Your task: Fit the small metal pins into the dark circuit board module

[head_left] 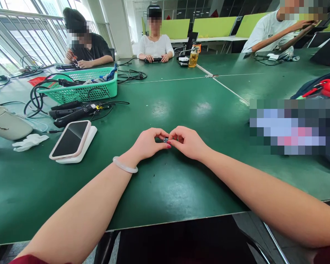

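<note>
Both hands meet above the green table, around a small dark, shiny patterned piece (165, 139). My left hand (150, 143) pinches it from the left between thumb and fingers. From the right, my right hand (187, 142) closes thumb and index finger at the piece's other side. Most of the piece is covered by the fingertips, so its kind cannot be made out. A pale bangle (125, 165) circles my left wrist.
Left of my hands lies a phone (73, 139) on a white box (84, 150). Beyond are black tools with cables (71, 113) and a green basket (82, 90). A blurred-out item (291, 126) lies at right. Several people sit around the table (170, 95); a bottle (193, 57) stands far off.
</note>
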Demonstrator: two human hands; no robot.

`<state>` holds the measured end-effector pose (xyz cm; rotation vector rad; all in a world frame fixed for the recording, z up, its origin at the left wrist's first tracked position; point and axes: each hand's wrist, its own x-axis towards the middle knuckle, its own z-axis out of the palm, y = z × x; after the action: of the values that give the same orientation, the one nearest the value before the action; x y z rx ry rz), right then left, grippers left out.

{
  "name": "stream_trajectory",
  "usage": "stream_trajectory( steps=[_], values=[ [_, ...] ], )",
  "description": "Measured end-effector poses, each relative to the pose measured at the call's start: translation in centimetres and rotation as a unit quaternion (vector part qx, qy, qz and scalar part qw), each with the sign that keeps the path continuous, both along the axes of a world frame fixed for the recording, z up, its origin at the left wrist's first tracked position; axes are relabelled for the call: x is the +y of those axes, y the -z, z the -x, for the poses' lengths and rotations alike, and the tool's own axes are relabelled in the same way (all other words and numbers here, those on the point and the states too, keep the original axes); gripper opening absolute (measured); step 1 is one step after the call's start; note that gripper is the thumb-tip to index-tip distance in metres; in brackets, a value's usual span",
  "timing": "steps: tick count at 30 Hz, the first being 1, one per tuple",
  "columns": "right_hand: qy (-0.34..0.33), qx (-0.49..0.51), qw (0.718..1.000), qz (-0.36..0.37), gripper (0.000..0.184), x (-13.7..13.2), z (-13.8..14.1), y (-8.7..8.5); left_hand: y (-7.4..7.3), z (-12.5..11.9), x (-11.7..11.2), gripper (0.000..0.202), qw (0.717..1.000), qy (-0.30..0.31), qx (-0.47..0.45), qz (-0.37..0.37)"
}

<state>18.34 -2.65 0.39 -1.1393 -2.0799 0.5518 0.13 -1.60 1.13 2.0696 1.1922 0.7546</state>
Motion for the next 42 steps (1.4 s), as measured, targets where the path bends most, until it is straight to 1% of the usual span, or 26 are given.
stream_trajectory(
  steps=[2, 5, 8, 11, 14, 18, 23, 26, 29, 34, 38, 42],
  values=[
    [0.005, 0.003, 1.0, 0.006, 0.004, 0.1, 0.0, 0.0, 0.0, 0.1, 0.1, 0.026, 1.0, -0.005, 0.005, -0.006],
    [0.023, -0.016, 1.0, 0.008, 0.005, 0.3, -0.2, 0.1, 0.1, 0.2, 0.3, 0.027, 0.998, -0.044, 0.038, -0.016],
    [0.03, -0.09, 0.996, 0.003, 0.005, 0.5, -0.4, 0.5, 0.3, 0.4, 0.6, 0.027, 0.994, -0.093, 0.064, -0.016],
    [0.028, -0.158, 0.987, 0.007, 0.009, 0.5, -0.3, 0.8, 0.5, 0.5, 0.8, 0.027, 0.991, -0.113, 0.075, -0.012],
    [0.032, -0.197, 0.98, 0.001, 0.011, 0.4, 0.0, 0.8, 0.7, 0.5, 0.9, 0.027, 0.991, -0.108, 0.081, -0.011],
    [0.036, -0.24, 0.97, -0.016, 0.014, 0.3, 0.3, 0.5, 0.4, 0.3, 0.7, 0.026, 0.991, -0.101, 0.09, -0.008],
    [0.029, -0.272, 0.961, -0.029, 0.016, 0.4, 0.3, 0.5, 0.2, 0.3, 0.6, 0.025, 0.991, -0.089, 0.101, -0.007],
    [0.024, -0.279, 0.959, -0.046, 0.017, 0.5, 0.2, 0.5, 0.3, 0.4, 0.6, 0.025, 0.991, -0.087, 0.1, -0.007],
    [0.01, -0.281, 0.956, -0.086, 0.018, 0.4, 0.0, 0.4, 0.4, 0.4, 0.7, 0.026, 0.992, -0.085, 0.098, -0.003],
    [-0.007, -0.253, 0.957, -0.14, 0.022, 0.3, -0.4, 0.1, 0.3, 0.3, 0.5, 0.024, 0.993, -0.066, 0.093, -0.01],
    [-0.023, -0.246, 0.956, -0.159, 0.025, 0.3, -0.4, 0.3, -0.1, 0.1, 0.2, 0.023, 0.996, -0.037, 0.082, -0.022],
    [-0.021, -0.249, 0.955, -0.158, 0.026, 0.3, -0.4, 0.5, -0.4, -0.1, 0.0, 0.022, 0.996, -0.019, 0.08, -0.026]
  ],
)
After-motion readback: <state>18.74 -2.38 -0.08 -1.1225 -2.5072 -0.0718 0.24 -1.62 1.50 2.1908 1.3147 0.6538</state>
